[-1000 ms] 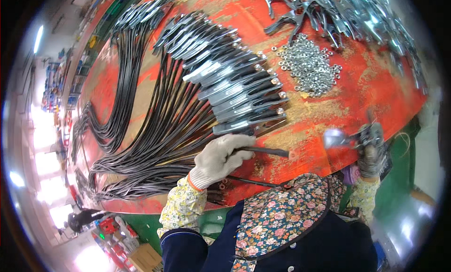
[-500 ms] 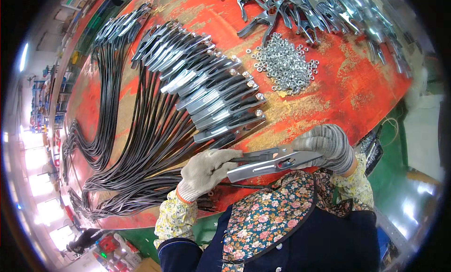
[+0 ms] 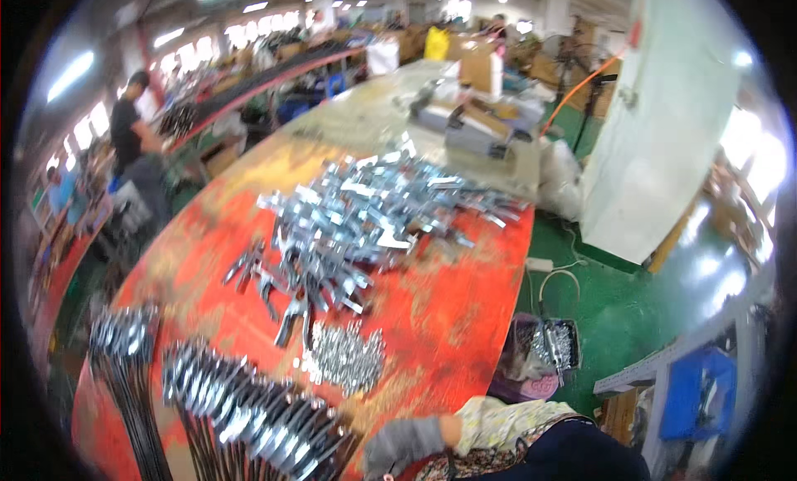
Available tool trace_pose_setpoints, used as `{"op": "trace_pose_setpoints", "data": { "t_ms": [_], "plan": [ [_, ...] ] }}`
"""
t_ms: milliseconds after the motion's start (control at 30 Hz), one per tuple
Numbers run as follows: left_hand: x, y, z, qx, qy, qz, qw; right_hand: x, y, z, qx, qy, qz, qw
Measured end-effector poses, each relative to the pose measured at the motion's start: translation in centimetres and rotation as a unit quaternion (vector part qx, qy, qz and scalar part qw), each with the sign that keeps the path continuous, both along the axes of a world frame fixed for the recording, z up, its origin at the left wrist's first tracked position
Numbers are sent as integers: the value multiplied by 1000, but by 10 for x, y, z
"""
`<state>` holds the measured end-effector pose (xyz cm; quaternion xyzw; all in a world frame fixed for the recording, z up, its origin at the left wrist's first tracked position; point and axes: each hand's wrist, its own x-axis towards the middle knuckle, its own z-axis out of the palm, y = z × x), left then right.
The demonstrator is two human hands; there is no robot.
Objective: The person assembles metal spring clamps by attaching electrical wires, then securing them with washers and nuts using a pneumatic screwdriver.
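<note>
Head view. Of the two hands, only the right hand [image 3: 403,446] is seen, gray-gloved, at the near edge of the worktop [image 3: 440,315]. Its fingers are cut off by the lower edge; how far they are closed, and whether anything is held, cannot be told. The left hand is out of view.

A row of metal spring clamps [image 3: 257,419] with dark cables [image 3: 143,431] is laid just left of the glove; a smaller clamp group [image 3: 124,336] lies farther left. Beyond the glove, a heap of nuts [image 3: 347,356] is placed, with a pile of loose clamps [image 3: 365,215] behind it.

A handling step beside the row is judged to be in hand; for the next move, a grip that leaves the row undisturbed is called for. Single clamps in the pile are blurred and overlapped; the cables' lower ends are cut off.
</note>
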<state>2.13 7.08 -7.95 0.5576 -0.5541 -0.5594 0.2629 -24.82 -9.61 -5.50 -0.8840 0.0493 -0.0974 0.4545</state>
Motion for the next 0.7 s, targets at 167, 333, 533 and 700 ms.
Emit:
{"op": "trace_pose_setpoints", "data": {
  "t_ms": [167,333,533,700],
  "plan": [
    [-7,-30,55,129,67,11,989,2,5,-5,116,-39,-63,991],
    [10,-34,71,14,53,-88,995,3,1,-26,265,-93,-108,954],
    [5,-1,14,-54,146,108,982,-3,10,-27,235,-47,-135,961],
    [-1,4,14,-8,215,137,967,5,15,-31,404,-23,-151,902]
  ]
}}
